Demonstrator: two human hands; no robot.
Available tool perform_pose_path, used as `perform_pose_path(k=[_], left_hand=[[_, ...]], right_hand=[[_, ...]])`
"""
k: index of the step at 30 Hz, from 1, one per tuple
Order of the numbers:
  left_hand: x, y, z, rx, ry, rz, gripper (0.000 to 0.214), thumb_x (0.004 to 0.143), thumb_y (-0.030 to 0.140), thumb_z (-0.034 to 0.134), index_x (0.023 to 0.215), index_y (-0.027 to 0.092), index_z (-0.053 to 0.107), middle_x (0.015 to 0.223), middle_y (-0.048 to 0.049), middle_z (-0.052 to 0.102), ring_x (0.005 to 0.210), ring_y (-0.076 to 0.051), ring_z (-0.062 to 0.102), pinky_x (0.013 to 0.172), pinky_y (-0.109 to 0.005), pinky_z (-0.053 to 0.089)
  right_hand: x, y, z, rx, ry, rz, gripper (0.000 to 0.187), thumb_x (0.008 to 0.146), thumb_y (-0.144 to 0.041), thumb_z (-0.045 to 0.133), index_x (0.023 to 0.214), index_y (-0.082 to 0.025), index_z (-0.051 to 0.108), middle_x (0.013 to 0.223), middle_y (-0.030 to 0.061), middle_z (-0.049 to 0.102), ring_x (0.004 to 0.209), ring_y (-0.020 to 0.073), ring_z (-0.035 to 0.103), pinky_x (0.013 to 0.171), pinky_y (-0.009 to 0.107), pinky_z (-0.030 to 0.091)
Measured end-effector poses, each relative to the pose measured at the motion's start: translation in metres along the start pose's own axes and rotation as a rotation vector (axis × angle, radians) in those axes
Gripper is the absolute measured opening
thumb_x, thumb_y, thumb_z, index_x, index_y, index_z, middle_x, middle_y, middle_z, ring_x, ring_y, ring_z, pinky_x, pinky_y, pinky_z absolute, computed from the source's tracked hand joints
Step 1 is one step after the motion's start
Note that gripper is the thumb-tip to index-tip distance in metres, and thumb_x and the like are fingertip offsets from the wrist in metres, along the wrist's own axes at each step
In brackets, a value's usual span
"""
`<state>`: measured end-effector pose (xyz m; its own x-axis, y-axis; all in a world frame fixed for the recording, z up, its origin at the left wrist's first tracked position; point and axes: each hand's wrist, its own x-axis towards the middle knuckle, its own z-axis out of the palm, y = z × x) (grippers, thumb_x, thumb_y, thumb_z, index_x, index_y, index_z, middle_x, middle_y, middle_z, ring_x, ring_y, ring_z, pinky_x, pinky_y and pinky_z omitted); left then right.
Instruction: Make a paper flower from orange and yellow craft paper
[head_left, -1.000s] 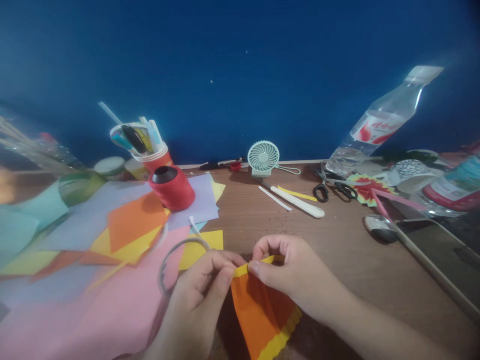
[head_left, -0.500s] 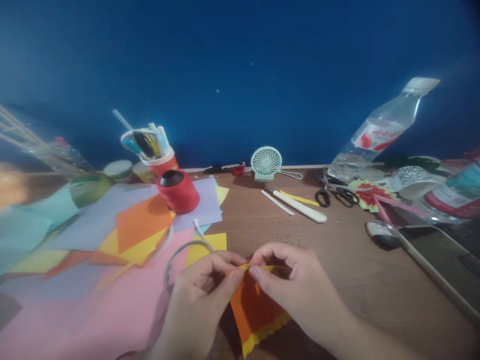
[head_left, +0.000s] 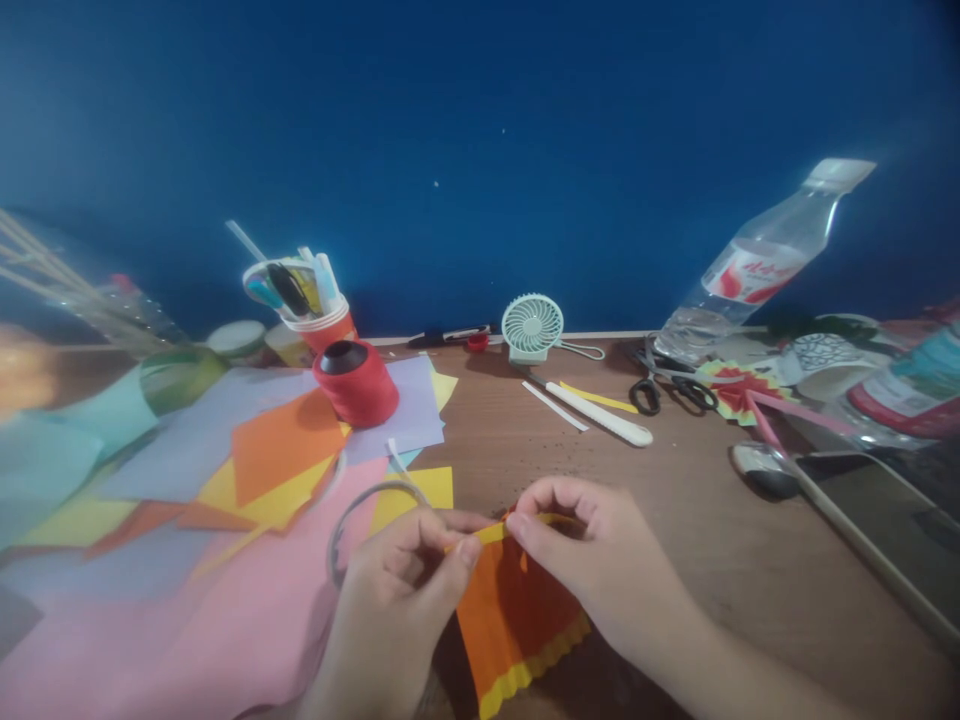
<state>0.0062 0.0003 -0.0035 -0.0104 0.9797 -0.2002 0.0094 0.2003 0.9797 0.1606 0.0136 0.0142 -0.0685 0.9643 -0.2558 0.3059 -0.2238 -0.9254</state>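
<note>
An orange paper piece with yellow borders [head_left: 502, 610] hangs between my hands, its lower yellow edge scalloped or crimped. My left hand [head_left: 409, 580] pinches the upper yellow edge near its left end, thumb towards me. My right hand [head_left: 585, 550] is closed on the same edge, a little right of the left fingertips. A small bit of red shows at the right fingertips; I cannot make out what it is. The right end of the top edge is partly hidden behind my right hand. Beside my left hand lies a grey ring-shaped band [head_left: 341, 530].
Coloured paper sheets [head_left: 225, 620] cover the left side, with a red thread spool [head_left: 356, 385] and a pen cup [head_left: 322, 325] behind. Ahead are a small fan [head_left: 532, 325], a white-handled knife [head_left: 600, 413] and scissors [head_left: 664, 390]. A bottle [head_left: 742, 270] and phone [head_left: 877, 520] are at right.
My right hand has shifted slightly right and up along the paper's top edge, away from the left fingertips. More of the yellow edge and orange face now shows between them.
</note>
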Motion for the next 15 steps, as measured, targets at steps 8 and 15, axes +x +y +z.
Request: perform_pose_path(k=[8, 15], left_hand=[[-0.0007, 0.0008, 0.0014, -0.042, 0.004, 0.004, 0.016, 0.069, 0.021, 0.062, 0.056, 0.017, 0.053, 0.080, -0.0042, 0.067, 0.074, -0.017, 0.062, 0.067, -0.027, 0.050], [-0.0002, 0.0021, 0.0019, 0.018, 0.035, 0.115, 0.017, 0.066, 0.017, 0.061, 0.051, 0.018, 0.053, 0.072, -0.0022, 0.064, 0.070, -0.015, 0.060, 0.060, -0.023, 0.050]], right_hand=[[-0.0024, 0.0039, 0.0000, -0.025, -0.012, -0.032, 0.012, 0.073, -0.025, 0.052, 0.063, -0.018, 0.055, 0.053, -0.0036, 0.054, 0.045, 0.0067, 0.042, 0.041, 0.017, 0.031], [-0.0023, 0.0041, 0.0008, -0.003, -0.016, -0.040, 0.011, 0.072, -0.025, 0.052, 0.063, -0.018, 0.055, 0.053, -0.0031, 0.055, 0.045, 0.0074, 0.044, 0.040, 0.017, 0.031]])
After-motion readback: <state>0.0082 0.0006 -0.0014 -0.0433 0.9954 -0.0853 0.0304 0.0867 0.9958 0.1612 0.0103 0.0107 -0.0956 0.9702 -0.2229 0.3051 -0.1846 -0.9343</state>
